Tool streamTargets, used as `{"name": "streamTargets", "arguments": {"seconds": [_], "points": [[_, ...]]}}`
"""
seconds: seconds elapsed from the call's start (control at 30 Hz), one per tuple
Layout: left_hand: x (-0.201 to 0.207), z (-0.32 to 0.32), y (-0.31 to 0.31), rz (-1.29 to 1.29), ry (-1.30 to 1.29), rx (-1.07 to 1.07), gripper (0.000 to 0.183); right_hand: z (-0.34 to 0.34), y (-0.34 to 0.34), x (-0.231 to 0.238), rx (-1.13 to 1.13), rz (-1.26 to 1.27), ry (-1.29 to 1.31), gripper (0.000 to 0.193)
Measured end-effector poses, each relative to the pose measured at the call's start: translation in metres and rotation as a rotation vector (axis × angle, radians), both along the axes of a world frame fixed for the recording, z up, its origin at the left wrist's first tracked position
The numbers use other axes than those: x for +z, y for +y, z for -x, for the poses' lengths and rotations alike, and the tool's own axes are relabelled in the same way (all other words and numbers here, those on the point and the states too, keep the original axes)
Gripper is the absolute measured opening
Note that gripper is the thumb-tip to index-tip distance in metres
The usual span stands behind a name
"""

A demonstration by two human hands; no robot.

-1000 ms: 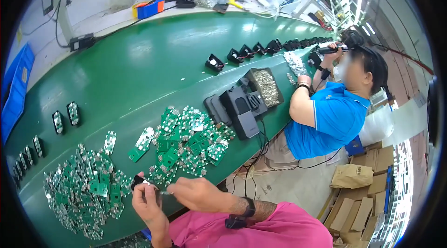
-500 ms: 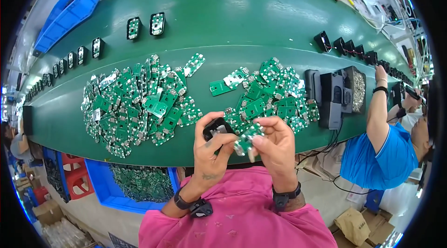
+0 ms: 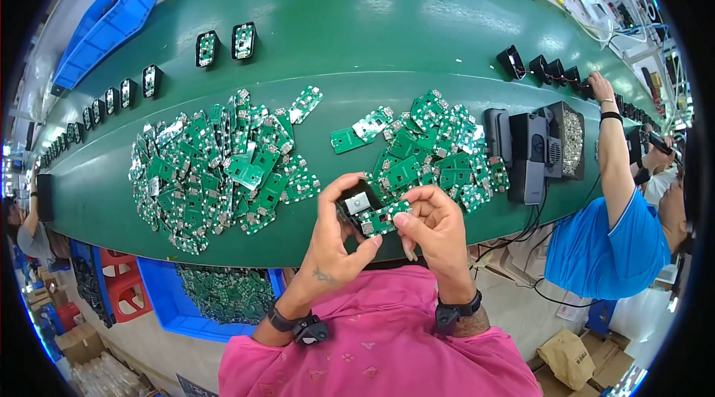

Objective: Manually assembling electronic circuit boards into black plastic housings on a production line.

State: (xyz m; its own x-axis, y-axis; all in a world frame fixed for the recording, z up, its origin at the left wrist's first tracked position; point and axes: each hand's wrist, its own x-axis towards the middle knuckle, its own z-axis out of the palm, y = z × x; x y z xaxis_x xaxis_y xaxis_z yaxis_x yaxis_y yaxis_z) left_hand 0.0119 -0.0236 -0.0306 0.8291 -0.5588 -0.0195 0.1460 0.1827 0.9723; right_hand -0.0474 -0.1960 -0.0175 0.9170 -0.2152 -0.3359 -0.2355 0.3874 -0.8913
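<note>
My left hand grips a small black plastic case, its open side turned up and a silvery block showing inside. Between the thumb and fingers of my right hand is a green circuit board. The board is tilted at the case's opening, one end over its rim; whether it touches anything inside is hidden. Beyond my hands lie two heaps of loose boards, a large left heap and a smaller right heap.
Cases fitted with boards stand in a row at far left; open black cases stand at far right. Grey devices sit beside a tray of small metal parts. A co-worker's hand reaches in. A blue bin is below the edge.
The case has been turned so its opening and inner block show. My right hand has brought the board over to the case and levelled it. The co-worker's hand has reached farther across the table.
</note>
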Motion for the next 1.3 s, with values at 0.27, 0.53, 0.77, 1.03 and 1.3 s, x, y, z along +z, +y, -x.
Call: {"name": "streamTargets", "arguments": {"seconds": [0.27,0.53,0.77,1.03,1.3], "points": [[-0.002,-0.006,0.001,0.1,0.061,0.038,0.085,-0.001,-0.01,0.003,0.035,-0.114,0.007,0.025],[0.006,-0.01,0.004,0.203,0.275,0.01,0.095,0.003,-0.008,0.005,0.038,-0.098,-0.009,0.025],[0.016,-0.01,0.003,0.121,0.343,-0.057,0.097,0.001,0.007,0.006,0.052,0.075,-0.072,0.026],[0.014,-0.012,-0.001,0.052,0.311,-0.041,0.066,-0.007,0.0,0.005,0.023,0.914,-0.331,0.029],[0.009,-0.003,-0.008,-0.016,0.27,0.043,0.061,-0.017,0.01,-0.005,0.065,0.804,-0.418,0.014]]}}
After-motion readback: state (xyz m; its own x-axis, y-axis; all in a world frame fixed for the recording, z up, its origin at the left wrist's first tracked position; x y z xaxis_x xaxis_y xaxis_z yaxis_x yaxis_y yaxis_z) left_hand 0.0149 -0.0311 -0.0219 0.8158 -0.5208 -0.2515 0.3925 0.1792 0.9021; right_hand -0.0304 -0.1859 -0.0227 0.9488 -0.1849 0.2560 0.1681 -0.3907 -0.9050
